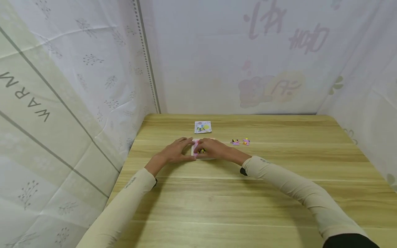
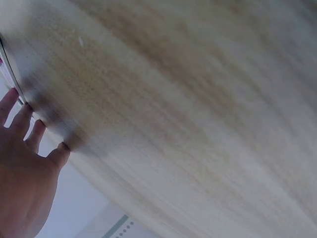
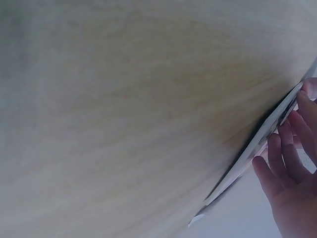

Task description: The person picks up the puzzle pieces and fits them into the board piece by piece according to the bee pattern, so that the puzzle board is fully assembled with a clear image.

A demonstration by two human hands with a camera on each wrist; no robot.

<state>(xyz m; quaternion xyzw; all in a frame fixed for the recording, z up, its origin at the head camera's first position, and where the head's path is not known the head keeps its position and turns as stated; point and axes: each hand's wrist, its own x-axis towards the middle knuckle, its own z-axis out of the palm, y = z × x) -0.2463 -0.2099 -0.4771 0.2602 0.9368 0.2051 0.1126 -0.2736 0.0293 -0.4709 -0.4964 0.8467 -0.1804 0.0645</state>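
Observation:
A flat, pale-edged board (image 1: 194,146) with pink, yellow and black printing lies on the table between both hands, most of it covered by them. My left hand (image 1: 176,151) rests at its left side, fingers spread and fairly straight, fingertips at the edge. In the left wrist view the left hand (image 2: 27,163) holds nothing visible. Over the board, my right hand (image 1: 214,150) reaches in from the right with bent fingers touching its surface. The right wrist view shows the right hand's fingers (image 3: 275,157) against the board's face (image 3: 237,168); whether they pinch a piece is hidden.
Small pink, yellow and black puzzle-like pieces (image 1: 235,142) lie right of the board, another one (image 1: 246,141) beside them. Behind the board sits a square card (image 1: 203,127) with a bee-like picture. The wooden table (image 1: 198,203) meets printed cloth walls (image 1: 198,69) at the back and left.

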